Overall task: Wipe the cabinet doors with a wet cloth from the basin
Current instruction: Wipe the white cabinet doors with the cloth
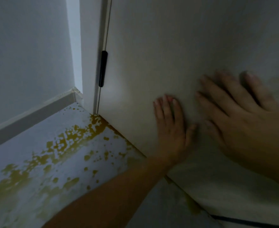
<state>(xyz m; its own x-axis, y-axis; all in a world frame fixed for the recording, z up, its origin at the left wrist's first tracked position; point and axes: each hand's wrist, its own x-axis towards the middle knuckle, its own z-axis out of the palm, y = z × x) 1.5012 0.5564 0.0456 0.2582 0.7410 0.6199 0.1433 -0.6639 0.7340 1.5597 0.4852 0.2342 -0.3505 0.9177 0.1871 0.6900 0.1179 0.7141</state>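
- We see a pale grey-white painted wall [28, 55] on the left. It meets a narrow white upright cabinet frame [89, 55] in the corner.
- A grey skirting board [28, 116] runs along the foot of that wall to the corner.
- A slim black hinge [103, 69] stands upright in the gap between the frame and the door, above floor level.
- The pale floor [37, 186] carries mustard-yellow blotchy patches [73, 137]. They spread from the corner at the door's foot out toward the lower left.
- A thin dark line [250, 221] crosses the lower right corner; we cannot tell what it is.
- The white flat-fronted cabinet door [168, 46] fills the right and upper part of the view. Its bottom edge sits just above the floor.
- The left hand [171, 129] lies flat on the lower part of the door, near its bottom edge. Its fingers [165, 106] are straight and close together, and the thumb is splayed out to the right.
- The bare left forearm [110, 195] reaches in from the lower left and crosses in front of the floor.
- The right hand [247, 122] rests flat on the door just beside the left one, a little higher. Its fingers [217, 89] are straight and slightly spread.
- Both hands are blurred, so we cannot tell whether anything lies under the palms.
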